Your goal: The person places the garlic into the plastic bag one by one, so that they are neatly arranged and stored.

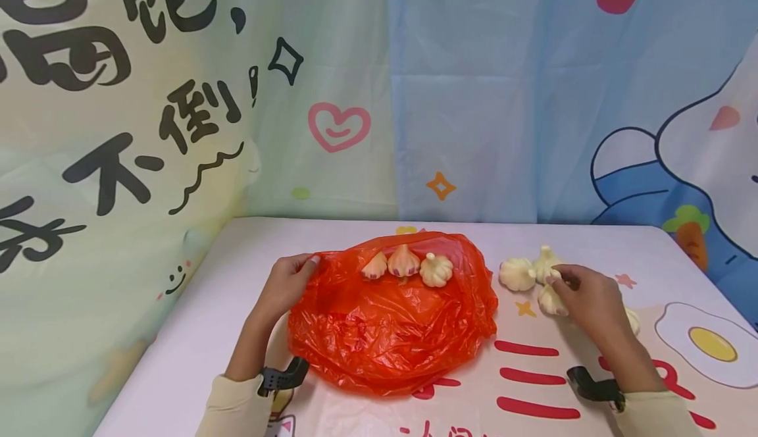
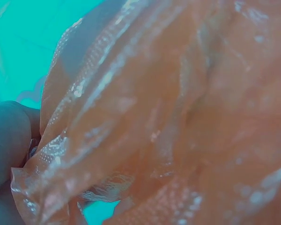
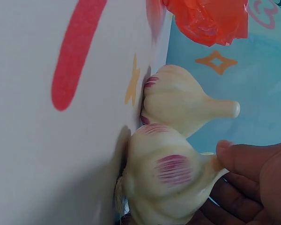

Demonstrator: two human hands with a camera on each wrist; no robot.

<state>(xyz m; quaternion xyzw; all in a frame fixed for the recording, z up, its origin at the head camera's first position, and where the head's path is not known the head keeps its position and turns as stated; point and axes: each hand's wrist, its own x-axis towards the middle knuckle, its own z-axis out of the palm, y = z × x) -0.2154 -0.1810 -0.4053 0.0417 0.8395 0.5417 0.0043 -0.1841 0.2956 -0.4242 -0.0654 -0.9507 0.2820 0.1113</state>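
My left hand (image 1: 291,282) pinches the left edge of a red plastic bag (image 1: 385,338), which lies spread out with its mouth held up. Inside the bag, near its far side, sit three garlic bulbs (image 1: 436,270), two of them tinted orange by the plastic. My right hand (image 1: 592,295) pinches a garlic bulb (image 3: 166,173) by its stem, with the thumb on top in the right wrist view. That bulb's base is right at the table surface. Close beside it stands another garlic bulb (image 3: 178,96). Crumpled plastic fills most of the left wrist view.
Another garlic bulb (image 1: 517,274) lies left of the one in my right hand. One more bulb (image 1: 633,320) is partly hidden behind my right wrist. The table (image 1: 172,358) has a printed cover with red stripes and a fried egg, and a printed curtain (image 1: 468,95) hangs behind.
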